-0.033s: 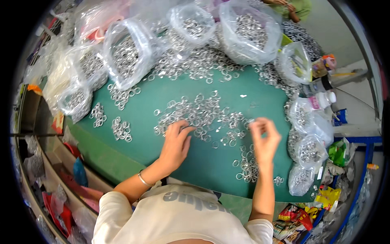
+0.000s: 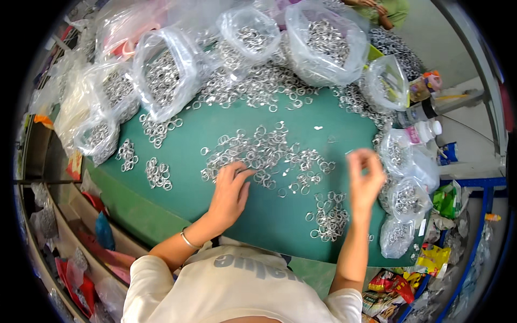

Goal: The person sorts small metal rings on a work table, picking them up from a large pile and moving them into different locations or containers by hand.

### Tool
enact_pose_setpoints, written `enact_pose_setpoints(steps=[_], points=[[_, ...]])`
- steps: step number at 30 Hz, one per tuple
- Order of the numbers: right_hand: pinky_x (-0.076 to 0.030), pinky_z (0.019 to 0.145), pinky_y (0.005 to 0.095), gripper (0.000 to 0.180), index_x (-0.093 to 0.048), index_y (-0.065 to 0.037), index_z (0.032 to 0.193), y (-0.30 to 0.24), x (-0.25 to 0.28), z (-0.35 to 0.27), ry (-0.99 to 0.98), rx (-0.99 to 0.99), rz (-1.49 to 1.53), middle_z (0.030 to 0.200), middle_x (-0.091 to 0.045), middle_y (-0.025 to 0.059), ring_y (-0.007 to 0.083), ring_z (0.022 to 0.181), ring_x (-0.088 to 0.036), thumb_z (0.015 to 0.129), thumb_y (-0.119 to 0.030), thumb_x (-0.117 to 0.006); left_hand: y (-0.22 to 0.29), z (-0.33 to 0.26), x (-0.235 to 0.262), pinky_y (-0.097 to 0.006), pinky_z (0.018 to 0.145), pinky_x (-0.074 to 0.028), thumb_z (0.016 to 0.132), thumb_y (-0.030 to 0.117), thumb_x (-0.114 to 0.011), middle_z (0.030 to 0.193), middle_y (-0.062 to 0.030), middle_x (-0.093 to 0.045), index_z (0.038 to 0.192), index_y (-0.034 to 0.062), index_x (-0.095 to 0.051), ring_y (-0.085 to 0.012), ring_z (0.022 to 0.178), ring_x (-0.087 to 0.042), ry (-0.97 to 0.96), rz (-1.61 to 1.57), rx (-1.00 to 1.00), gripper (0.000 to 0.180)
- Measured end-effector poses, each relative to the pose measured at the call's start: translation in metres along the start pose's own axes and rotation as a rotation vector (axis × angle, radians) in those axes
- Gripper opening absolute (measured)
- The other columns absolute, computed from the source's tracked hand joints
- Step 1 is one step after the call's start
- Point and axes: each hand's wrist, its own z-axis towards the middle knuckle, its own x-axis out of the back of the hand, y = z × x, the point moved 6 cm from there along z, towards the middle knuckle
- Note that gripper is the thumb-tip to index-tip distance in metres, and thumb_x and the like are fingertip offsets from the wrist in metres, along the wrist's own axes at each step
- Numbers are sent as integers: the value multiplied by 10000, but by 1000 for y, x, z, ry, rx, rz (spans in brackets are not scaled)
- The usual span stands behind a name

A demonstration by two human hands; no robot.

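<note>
On the green tabletop lies a loose main pile of small silver metal rings (image 2: 266,142). My left hand (image 2: 230,191) rests at the near edge of this pile, its fingers curled toward the thumb; whatever is between the fingertips is too small to make out. Over bare tabletop to the right of the pile, my right hand (image 2: 367,180) is raised with thumb and forefinger pinched together. Something tiny may be in that pinch, but I cannot tell what. A smaller heap of rings (image 2: 329,218) lies just left of my right forearm.
Clear plastic bags full of rings (image 2: 327,43) line the far edge. Smaller bags (image 2: 406,199) stand along the right edge beside a white-capped bottle (image 2: 425,132). Two small ring clusters (image 2: 158,175) lie at left. Another person's hands (image 2: 377,8) show at the far right.
My right hand has moved right, away from the rings at the main pile's right side, with its fingers still pinched. My left hand has stayed at the pile's near edge.
</note>
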Motion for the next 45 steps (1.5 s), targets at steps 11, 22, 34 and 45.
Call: enact_pose_setpoints(steps=[11, 22, 34, 45], points=[[-489, 796, 347, 227, -625, 27, 1043, 64, 20, 156, 165, 173, -243, 999, -661, 127, 235, 882, -626, 855, -100, -616, -18, -6, -9, -400, 936, -393, 691, -127, -541, 1134, -153, -486, 1120, 50, -560, -342, 1068, -470, -41, -60, 25, 464], [-516, 693, 370, 270, -640, 11, 963, -163, -8, 5, -391, 810, 3, 905, -650, 140, 261, 781, -618, 903, -250, -602, -30, -63, 13, -367, 655, -457, 753, -123, -437, 937, -144, -486, 1072, -12, -491, -255, 724, -563, 55, -523, 120, 342], [-488, 706, 374, 283, -617, -28, 984, -218, -68, -93, -785, 811, 287, 912, -638, 115, 241, 780, -594, 903, -295, -573, 8, -97, 50, -385, 701, -468, 739, -103, -489, 926, -135, -526, 1017, 2, -528, -312, 849, -570, 142, -286, 101, 301], [-463, 718, 377, 296, -596, -63, 1003, -221, -74, -129, -871, 727, 446, 919, -626, 92, 223, 779, -573, 903, -337, -546, 30, -109, 57, -393, 725, -467, 769, -99, -465, 945, -144, -530, 1009, -10, -532, -312, 885, -570, 105, -254, 65, 264]])
